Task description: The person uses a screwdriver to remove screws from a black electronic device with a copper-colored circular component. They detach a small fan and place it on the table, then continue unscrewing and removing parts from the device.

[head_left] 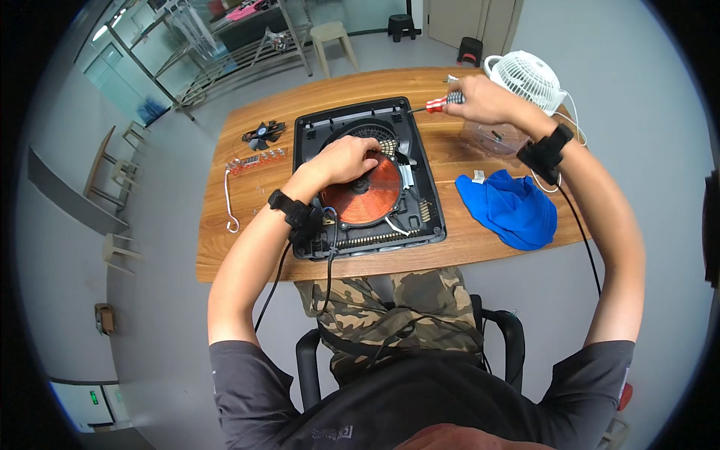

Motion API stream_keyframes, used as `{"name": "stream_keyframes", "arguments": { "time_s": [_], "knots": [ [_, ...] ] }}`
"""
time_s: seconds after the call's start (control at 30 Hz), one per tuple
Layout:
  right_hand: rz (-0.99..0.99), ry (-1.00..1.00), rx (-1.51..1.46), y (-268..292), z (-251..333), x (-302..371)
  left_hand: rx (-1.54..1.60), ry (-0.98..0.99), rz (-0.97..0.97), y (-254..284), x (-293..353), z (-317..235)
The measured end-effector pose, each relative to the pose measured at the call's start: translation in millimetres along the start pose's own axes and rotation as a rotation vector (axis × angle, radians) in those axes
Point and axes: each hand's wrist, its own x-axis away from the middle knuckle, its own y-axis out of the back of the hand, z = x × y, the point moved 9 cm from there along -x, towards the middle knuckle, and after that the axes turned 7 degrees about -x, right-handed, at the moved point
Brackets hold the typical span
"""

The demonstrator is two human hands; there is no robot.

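Observation:
In the middle of the table lies an opened black appliance casing, like the base of an induction cooker. A round copper coil sits inside it, with wires at its edge. My left hand reaches over the coil's upper rim, fingers bent around it, fingertips partly hidden. At the upper right, my right hand is closed around a screwdriver with a red-and-white handle. Its thin shaft points left toward the casing's far right corner; whether the tip touches is too small to tell.
Left on the table are a small black fan, a circuit strip and a white cable. On the right lie a blue cloth and a clear container near a white fan. Black cables hang from both wristbands.

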Motion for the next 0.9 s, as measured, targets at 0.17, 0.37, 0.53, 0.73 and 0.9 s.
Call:
{"name": "stream_keyframes", "arguments": {
  "time_s": [0.17,0.37,0.53,0.73,0.9],
  "knots": [
    [0.031,0.147,-0.016,42,52,7,0.069,0.008,-0.121,16,-9,4],
    [0.055,0.243,-0.027,43,84,6,0.257,-0.095,-0.18,61,-15,-44],
    [0.074,0.279,-0.035,28,92,-12,0.315,-0.061,-0.177,72,-13,-48],
    [0.103,0.327,-0.056,21,117,-15,0.31,-0.095,-0.202,80,-17,-47],
    [0.112,0.335,-0.05,15,117,-20,0.4,-0.149,-0.178,74,-23,-45]
  ]
}}
